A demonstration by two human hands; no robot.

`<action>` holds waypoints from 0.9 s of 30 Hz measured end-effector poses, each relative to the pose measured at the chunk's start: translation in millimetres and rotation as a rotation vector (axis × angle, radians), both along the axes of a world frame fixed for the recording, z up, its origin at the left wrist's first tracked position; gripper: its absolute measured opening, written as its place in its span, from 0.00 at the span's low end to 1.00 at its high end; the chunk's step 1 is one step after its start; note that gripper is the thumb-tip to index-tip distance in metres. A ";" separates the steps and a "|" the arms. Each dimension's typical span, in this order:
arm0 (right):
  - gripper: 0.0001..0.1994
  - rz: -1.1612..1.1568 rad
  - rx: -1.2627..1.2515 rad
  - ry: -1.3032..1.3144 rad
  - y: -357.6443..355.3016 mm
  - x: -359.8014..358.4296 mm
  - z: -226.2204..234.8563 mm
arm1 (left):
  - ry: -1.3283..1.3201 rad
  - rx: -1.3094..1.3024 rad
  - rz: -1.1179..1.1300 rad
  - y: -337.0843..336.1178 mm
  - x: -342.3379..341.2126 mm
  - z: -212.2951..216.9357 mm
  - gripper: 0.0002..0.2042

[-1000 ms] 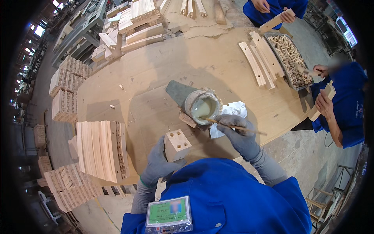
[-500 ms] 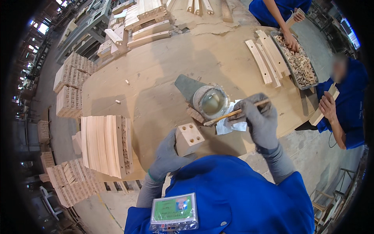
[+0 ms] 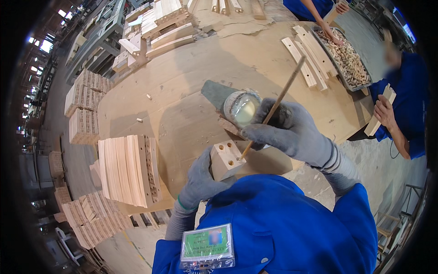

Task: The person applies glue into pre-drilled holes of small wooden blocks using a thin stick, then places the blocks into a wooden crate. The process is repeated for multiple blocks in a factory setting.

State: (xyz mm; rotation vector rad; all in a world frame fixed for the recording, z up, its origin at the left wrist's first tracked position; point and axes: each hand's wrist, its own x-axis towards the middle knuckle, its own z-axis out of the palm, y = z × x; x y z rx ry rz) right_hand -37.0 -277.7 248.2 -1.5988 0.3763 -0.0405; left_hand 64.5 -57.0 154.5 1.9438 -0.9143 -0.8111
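My gloved left hand (image 3: 200, 178) is closed round a bundle of wooden pieces (image 3: 224, 165), held with the drilled end facing up. Several round holes show in that end. My gloved right hand (image 3: 287, 130) grips a thin wooden stick (image 3: 286, 89), tilted, its lower tip at the hole nearest my right. Just beyond the hands stands a round container (image 3: 240, 109) with a pale, glossy liquid in it. A dark flat piece (image 3: 219, 97) lies against its left side, and a small wooden block (image 3: 230, 127) sits at its near side.
A neat row of wooden pieces (image 3: 125, 171) stands on the table's left. Drilled slats (image 3: 301, 61) and a tray of dowels (image 3: 351, 84) are at the far right, where a co-worker's hand (image 3: 332, 34) reaches in. Another co-worker's hand (image 3: 385, 112) holds a wooden piece. Stacks (image 3: 84, 125) stand beyond the left edge.
My right hand has brought the stick from the container's rim to the wooden end, turning it steeper. My left hand still holds the wood, shifted slightly. The view has moved a little.
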 end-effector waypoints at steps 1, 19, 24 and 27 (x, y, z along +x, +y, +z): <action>0.09 0.002 0.009 -0.015 0.0 -0.7 1.3 | 0.052 -0.028 0.021 -1.0 -1.0 1.6 0.38; 0.12 0.046 -0.017 -0.079 7.0 -0.4 -3.7 | 0.094 -0.104 0.036 -1.2 -7.1 1.4 0.32; 0.13 0.027 0.029 -0.074 11.1 -3.3 -0.7 | 0.053 -0.145 0.034 0.5 -7.4 -5.8 0.33; 0.12 0.025 0.047 -0.099 12.2 -1.0 1.6 | 0.080 -0.138 0.029 0.5 -7.2 -1.6 0.33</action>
